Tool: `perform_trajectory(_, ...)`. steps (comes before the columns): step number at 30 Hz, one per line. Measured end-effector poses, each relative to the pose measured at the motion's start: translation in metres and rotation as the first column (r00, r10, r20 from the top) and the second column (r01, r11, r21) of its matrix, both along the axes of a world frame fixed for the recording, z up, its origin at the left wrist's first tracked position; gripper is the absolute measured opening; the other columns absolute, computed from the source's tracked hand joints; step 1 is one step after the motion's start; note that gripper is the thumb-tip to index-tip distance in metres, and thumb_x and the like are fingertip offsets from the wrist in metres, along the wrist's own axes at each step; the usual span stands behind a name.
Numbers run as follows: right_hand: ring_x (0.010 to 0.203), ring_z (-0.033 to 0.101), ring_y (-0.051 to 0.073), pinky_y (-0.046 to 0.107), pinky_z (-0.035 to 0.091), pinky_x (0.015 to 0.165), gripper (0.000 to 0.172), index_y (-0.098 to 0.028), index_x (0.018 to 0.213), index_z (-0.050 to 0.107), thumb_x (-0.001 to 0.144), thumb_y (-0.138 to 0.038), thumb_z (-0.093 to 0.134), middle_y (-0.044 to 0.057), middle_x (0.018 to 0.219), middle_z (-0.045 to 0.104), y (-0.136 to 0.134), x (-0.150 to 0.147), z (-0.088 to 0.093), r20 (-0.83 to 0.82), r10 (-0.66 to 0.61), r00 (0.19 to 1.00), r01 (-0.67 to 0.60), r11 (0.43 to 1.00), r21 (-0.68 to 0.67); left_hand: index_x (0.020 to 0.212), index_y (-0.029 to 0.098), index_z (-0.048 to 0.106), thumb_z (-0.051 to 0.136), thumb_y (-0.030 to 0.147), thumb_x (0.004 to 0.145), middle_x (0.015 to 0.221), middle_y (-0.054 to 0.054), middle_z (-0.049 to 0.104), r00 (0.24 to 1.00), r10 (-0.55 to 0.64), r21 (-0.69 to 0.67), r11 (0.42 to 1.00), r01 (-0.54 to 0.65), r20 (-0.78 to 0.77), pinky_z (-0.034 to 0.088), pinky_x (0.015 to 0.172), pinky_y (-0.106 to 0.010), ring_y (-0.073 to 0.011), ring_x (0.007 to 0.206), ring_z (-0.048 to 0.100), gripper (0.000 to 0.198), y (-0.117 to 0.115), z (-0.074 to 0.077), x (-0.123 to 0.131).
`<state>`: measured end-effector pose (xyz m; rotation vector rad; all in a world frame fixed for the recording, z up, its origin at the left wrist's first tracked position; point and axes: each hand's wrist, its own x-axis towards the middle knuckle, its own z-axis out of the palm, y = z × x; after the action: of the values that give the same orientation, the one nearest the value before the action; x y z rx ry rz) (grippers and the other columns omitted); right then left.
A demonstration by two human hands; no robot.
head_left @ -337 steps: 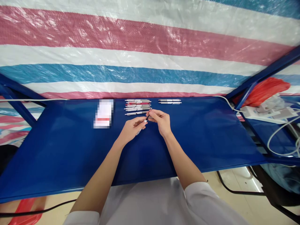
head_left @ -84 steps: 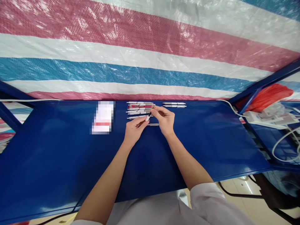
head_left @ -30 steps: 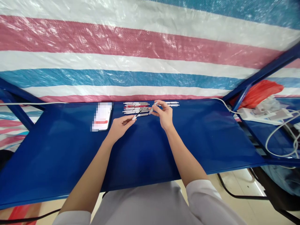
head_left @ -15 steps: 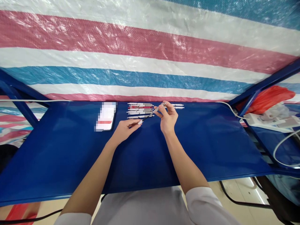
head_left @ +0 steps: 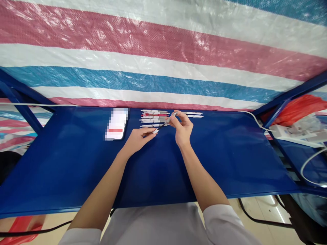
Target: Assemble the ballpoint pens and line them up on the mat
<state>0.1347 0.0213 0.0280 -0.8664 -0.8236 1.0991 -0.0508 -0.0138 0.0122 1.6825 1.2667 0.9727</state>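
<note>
Over the blue table, my left hand point(head_left: 139, 139) pinches a small white piece point(head_left: 155, 131) at the lower left end of a thin dark rod. My right hand point(head_left: 183, 128) holds a silver and white pen part point(head_left: 171, 117) around the upper right end of that rod, tilted up to the right. Behind my hands lies a row of several white and grey pens point(head_left: 153, 120), one with red point(head_left: 150, 115). More white pens point(head_left: 194, 114) lie just behind and to the right of my right hand.
A phone point(head_left: 117, 124) lies on the blue table point(head_left: 217, 163), left of the pens. Striped plastic sheeting point(head_left: 158, 61) hangs behind. White power strips point(head_left: 293, 133) and a red plastic bag point(head_left: 296, 109) sit at the right.
The view has shifted slightly. Both hands keep their hold, and the pen part and the white piece are a little closer together.
</note>
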Motion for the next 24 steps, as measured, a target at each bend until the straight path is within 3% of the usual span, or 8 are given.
perform_trajectory(11,0.080,0.072,0.016,0.035,0.063,0.077,0.024,-0.024,0.080,0.070,0.065,-0.037,0.081,0.000,0.095,0.074,-0.007,0.000,-0.006,0.074,0.006,0.997,-0.004,1.000,-0.020,0.111,0.019,0.075,0.068,0.047,0.083,0.098,-0.005,0.078,0.994,0.017,-0.020,1.000,-0.015,0.111,0.060,0.083,-0.036,-0.0215,0.082,0.073,0.040,0.002,0.007,0.016)
perform_trajectory(20,0.082,0.070,0.017,0.034,0.061,0.078,0.024,-0.021,0.080,0.069,0.065,-0.036,0.079,0.001,0.090,0.073,-0.007,-0.005,-0.010,0.005,-0.112,0.994,0.112,0.990,-0.084,0.108,0.019,0.076,0.065,0.044,0.086,0.090,-0.004,0.078,0.995,0.094,0.068,0.993,-0.095,0.020,0.058,0.074,-0.032,-0.0214,0.076,0.072,0.035,0.009,0.006,0.036)
perform_trajectory(24,0.074,0.068,0.014,0.032,0.062,0.072,0.028,-0.019,0.082,0.070,0.062,-0.035,0.081,0.000,0.088,0.073,-0.002,-0.006,-0.016,-0.075,-0.139,0.987,0.127,0.981,-0.145,0.107,0.020,0.076,0.064,0.038,0.088,0.090,-0.004,0.078,0.988,0.138,0.194,0.974,-0.121,-0.075,0.057,0.071,-0.031,-0.0204,0.072,0.071,0.029,0.012,-0.001,0.043)
